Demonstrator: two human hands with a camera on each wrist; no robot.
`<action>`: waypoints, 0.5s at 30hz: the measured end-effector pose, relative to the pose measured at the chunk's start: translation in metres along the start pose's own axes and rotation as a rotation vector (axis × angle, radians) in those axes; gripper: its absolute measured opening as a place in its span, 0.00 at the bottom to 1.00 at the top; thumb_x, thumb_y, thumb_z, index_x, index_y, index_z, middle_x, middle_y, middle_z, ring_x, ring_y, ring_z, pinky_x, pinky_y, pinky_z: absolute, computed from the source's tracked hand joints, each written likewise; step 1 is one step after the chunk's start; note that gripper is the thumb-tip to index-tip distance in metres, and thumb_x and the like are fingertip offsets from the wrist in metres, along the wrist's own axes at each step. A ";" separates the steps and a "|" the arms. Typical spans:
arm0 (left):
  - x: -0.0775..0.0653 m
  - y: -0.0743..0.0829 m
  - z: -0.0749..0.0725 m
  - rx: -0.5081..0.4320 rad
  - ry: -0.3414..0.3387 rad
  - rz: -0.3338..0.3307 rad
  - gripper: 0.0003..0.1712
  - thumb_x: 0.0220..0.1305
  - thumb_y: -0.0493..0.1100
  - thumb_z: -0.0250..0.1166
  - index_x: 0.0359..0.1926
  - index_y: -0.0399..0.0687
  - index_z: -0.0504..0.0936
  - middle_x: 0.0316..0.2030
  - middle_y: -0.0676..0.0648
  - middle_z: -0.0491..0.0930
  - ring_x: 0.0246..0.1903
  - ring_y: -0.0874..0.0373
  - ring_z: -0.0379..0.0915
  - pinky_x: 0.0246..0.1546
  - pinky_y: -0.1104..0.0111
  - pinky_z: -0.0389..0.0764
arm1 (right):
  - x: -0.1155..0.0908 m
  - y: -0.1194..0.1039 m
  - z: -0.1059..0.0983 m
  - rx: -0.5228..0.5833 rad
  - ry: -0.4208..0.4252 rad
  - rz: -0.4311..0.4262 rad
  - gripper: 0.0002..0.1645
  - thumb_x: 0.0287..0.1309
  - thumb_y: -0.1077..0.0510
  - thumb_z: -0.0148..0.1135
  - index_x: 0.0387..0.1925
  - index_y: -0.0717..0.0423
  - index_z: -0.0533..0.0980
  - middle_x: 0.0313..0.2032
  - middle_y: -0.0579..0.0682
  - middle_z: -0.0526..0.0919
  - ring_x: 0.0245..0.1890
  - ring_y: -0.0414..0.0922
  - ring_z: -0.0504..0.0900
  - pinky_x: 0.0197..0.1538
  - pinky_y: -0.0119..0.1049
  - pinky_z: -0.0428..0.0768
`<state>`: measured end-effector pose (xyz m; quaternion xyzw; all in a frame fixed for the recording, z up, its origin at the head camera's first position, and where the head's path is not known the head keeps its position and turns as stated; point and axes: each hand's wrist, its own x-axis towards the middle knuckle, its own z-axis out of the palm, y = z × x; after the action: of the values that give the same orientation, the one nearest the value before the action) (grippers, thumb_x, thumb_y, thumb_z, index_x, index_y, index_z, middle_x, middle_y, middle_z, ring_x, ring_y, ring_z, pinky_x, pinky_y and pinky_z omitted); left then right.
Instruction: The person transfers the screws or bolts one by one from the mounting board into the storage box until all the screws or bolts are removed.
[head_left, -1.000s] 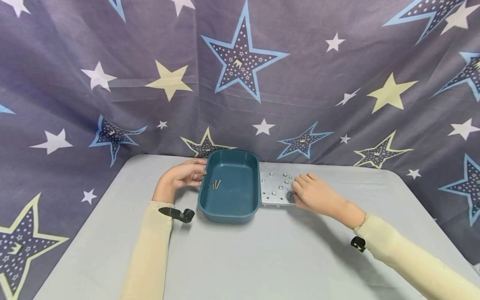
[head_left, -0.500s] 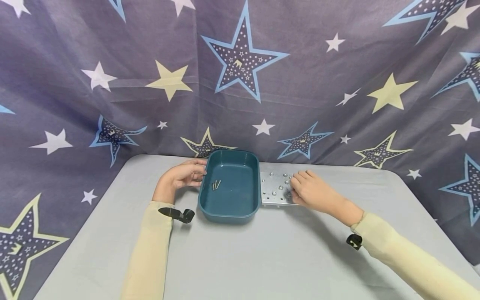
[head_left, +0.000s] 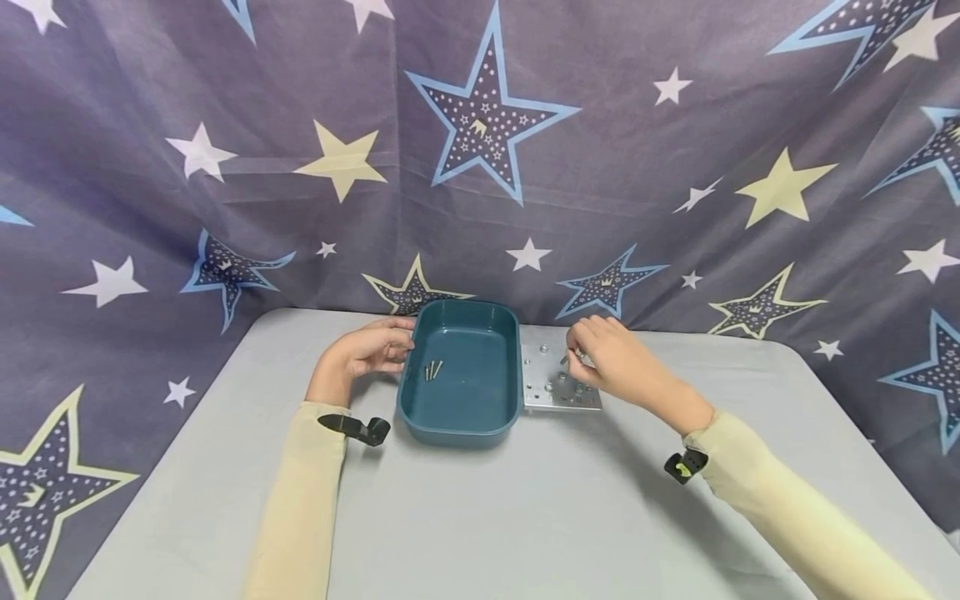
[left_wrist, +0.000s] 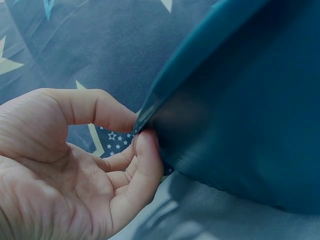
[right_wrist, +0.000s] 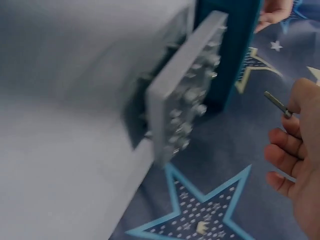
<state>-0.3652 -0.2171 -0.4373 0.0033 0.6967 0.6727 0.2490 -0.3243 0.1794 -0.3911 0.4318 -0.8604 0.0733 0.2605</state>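
Observation:
My left hand (head_left: 371, 346) pinches the left rim of a teal plastic bin (head_left: 465, 396), thumb and fingers on its wall in the left wrist view. Several thin screws (head_left: 432, 370) lie on the bin's floor at its left. My right hand (head_left: 617, 360) is raised over a silver metal plate (head_left: 536, 372) that stands right of the bin. Between thumb and forefinger it pinches one small screw (right_wrist: 276, 103), its shaft sticking out from the fingertips. The plate has holes and several round metal fittings on top; the hand hides its back right part in the head view.
Both things stand on a table with a pale grey cover (head_left: 480, 517). A dark curtain with stars (head_left: 525, 183) hangs close behind the table. Each wrist carries a small black camera mount, such as the left strap (head_left: 352, 427).
My right hand has risen off the plate's right side and moved left and back, the screw now showing in its fingers. The left hand and the bin stay where they were.

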 end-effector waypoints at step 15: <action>0.001 0.000 -0.001 -0.010 -0.010 -0.004 0.38 0.63 0.32 0.54 0.74 0.35 0.54 0.31 0.57 0.78 0.28 0.67 0.75 0.35 0.72 0.81 | 0.038 -0.018 -0.007 0.087 0.038 0.045 0.04 0.62 0.61 0.58 0.37 0.57 0.74 0.30 0.50 0.77 0.32 0.47 0.73 0.39 0.40 0.72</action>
<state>-0.3662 -0.2173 -0.4375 0.0039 0.6923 0.6755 0.2538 -0.3262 0.1434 -0.3676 0.4219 -0.8608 0.1248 0.2559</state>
